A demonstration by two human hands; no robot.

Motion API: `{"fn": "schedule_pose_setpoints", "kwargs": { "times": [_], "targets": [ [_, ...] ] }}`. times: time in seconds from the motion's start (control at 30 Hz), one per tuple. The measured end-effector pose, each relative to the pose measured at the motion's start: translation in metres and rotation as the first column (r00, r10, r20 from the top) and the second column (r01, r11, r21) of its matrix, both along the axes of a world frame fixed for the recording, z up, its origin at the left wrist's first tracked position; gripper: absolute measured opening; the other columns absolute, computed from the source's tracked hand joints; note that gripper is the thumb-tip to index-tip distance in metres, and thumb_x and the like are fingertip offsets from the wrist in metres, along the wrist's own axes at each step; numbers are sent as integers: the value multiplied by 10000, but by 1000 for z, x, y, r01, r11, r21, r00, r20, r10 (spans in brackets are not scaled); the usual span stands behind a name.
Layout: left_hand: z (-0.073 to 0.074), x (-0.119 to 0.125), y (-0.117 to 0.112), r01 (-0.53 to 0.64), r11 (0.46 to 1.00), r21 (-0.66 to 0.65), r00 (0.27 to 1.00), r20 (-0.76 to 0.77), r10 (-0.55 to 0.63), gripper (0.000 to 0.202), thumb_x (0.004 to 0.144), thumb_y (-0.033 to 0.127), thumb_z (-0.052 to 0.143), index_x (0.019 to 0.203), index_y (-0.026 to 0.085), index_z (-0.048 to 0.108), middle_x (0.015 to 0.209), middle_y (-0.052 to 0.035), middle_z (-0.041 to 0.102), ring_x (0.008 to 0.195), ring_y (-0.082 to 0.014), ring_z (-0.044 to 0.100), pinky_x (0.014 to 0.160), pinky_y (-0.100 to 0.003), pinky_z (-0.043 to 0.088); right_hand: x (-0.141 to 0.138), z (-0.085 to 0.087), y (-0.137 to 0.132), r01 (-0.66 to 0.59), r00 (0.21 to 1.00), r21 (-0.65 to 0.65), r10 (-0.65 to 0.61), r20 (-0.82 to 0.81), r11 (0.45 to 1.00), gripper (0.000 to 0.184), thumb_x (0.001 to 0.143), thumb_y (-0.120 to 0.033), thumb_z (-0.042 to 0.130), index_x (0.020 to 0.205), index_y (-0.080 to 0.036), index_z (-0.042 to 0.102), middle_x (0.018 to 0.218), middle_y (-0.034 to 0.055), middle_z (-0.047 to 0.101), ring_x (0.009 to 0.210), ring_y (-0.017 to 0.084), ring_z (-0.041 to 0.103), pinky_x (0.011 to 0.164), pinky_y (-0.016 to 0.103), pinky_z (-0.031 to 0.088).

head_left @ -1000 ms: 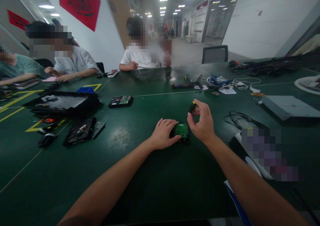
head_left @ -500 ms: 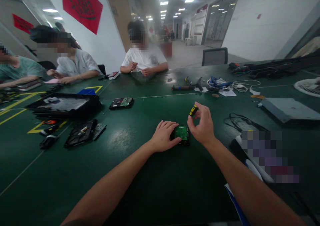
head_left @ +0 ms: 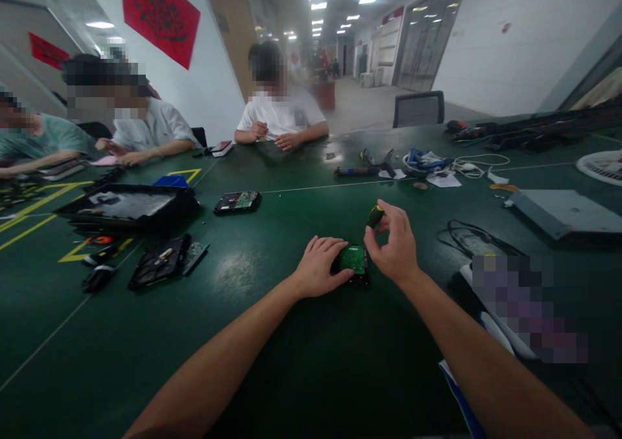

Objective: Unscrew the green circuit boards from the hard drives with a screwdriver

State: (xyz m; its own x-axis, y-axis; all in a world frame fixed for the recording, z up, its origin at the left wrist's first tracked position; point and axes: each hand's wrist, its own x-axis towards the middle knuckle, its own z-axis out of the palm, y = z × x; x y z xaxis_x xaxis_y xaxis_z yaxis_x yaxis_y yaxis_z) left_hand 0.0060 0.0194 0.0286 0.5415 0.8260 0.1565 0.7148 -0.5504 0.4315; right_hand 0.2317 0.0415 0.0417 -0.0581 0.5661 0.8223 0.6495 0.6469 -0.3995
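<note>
A small hard drive (head_left: 354,262) with its green circuit board facing up lies on the dark green table (head_left: 272,355) in front of me. My left hand (head_left: 318,266) rests on the drive's left side, fingers curled over its edge. My right hand (head_left: 396,243) is pinched round a screwdriver with a black and yellow handle (head_left: 374,216), held upright over the drive's right side. The screwdriver's tip is hidden behind my fingers.
Another hard drive (head_left: 237,201) lies farther back on the left, beside a black tray (head_left: 127,206) and opened drive parts (head_left: 162,261). Tools and cables (head_left: 427,162) lie at the back right, a grey box (head_left: 564,211) at right. Three people sit along the far left side.
My hands stay on the drive. The screwdriver handle has turned slightly in my right fingers. The view has shifted a little.
</note>
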Motion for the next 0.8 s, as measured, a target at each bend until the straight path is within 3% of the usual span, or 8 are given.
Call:
{"fn": "schedule_pose_setpoints", "kwargs": {
  "times": [0.13,0.33,0.53,0.8],
  "targets": [
    [0,0,0,-4,1000,1,1000,-7,4,686,955,572,655,1545,269,482,1569,-81,548,1495,-320,450,1314,-613,190,-1,2,-1,-10,1000,-15,10,7,1000,660,920,-191,671,1531,-305,450,1308,115,581,908,220,671,716,413,663],
    [2,0,-1,-2,1000,-6,1000,-11,2,683,953,568,664,1545,278,485,1577,-77,539,1504,-319,441,1321,-608,180,-1,0,0,-12,1000,-30,13,29,999,744,913,-156,635,1598,-300,382,1362,137,571,1041,271,676,854,482,670],
    [3,1,-1,2,1000,-5,1000,-10,-2,667,965,563,651,1544,279,483,1574,-79,542,1501,-318,443,1318,-612,184,-1,0,0,0,1000,-16,0,3,1000,703,920,-168,656,1565,-298,409,1323,118,570,909,213,684,736,408,672],
    [2,0,0,1,1000,-4,1000,-9,-1,686,962,580,651,1552,274,478,1576,-77,540,1505,-320,437,1317,-617,181,0,1,0,12,1000,-16,-12,-1,1000,658,926,-193,673,1529,-298,431,1304,112,573,847,189,667,713,403,658]
  ]
}}
